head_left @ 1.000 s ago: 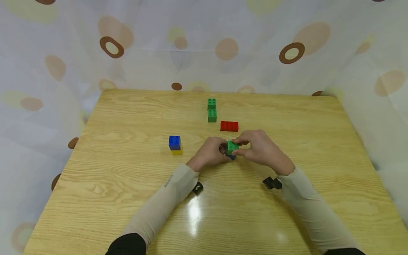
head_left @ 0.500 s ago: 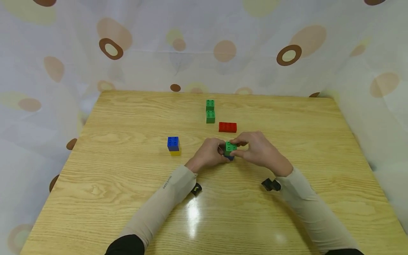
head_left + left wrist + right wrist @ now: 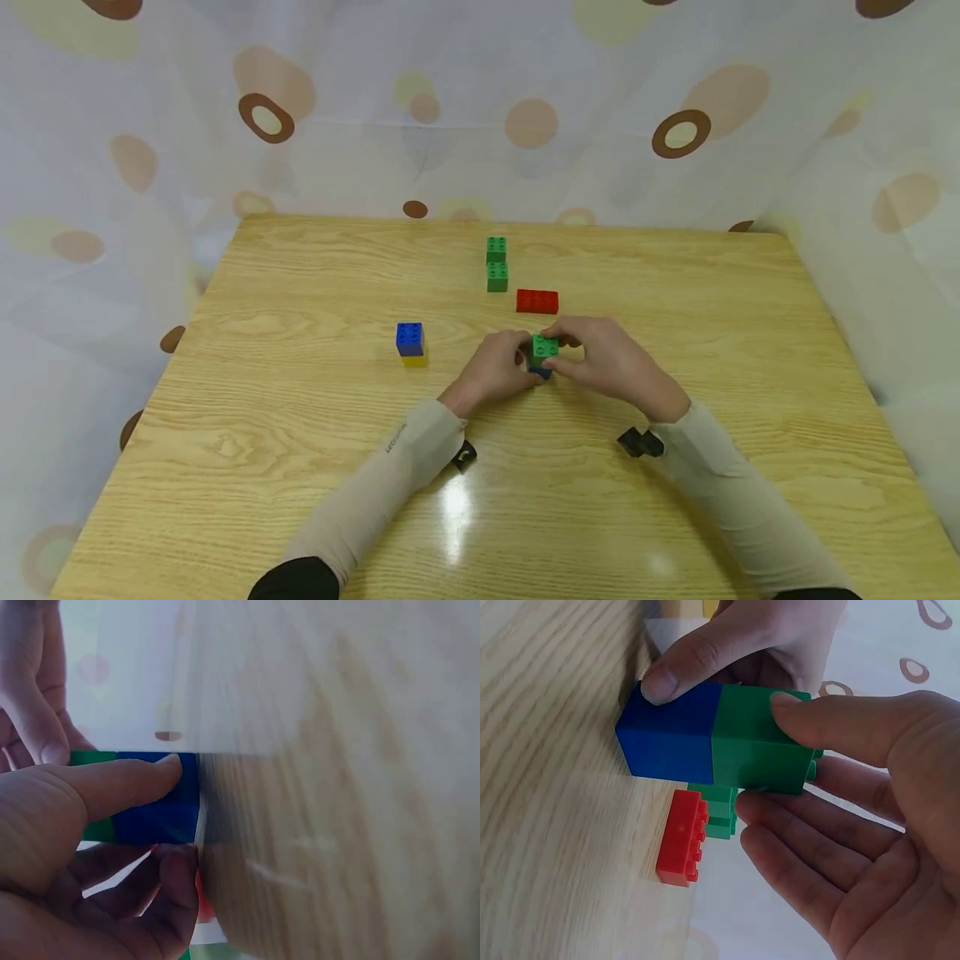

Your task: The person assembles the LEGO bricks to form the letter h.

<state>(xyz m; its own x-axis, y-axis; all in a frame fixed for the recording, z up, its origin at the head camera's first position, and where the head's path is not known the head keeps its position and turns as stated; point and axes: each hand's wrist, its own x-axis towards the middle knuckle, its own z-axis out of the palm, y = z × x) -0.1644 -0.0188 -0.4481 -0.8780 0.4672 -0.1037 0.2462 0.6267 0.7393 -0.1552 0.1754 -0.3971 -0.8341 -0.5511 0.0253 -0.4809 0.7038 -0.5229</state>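
In the right wrist view a green building block (image 3: 757, 742) sits flush on a blue building block (image 3: 671, 735), whose base meets the table. My left hand (image 3: 495, 367) grips the blue block between its thumb and fingers. With thumb and fingertips my right hand (image 3: 611, 362) pinches the green block from the other side. Studs show on top of the green block in the head view, while the blue one is mostly hidden there behind the fingers.
Behind the hands lies a red block (image 3: 537, 302). Farther back, two green blocks (image 3: 497, 277) stand one behind the other. To the left, a blue block (image 3: 409, 337) sits on a yellow block (image 3: 415, 361). A patterned curtain (image 3: 465, 100) borders the wooden table (image 3: 300, 458).
Both hands keep their hold on the green and blue blocks, in nearly the same place. The whole head view shifts slightly.
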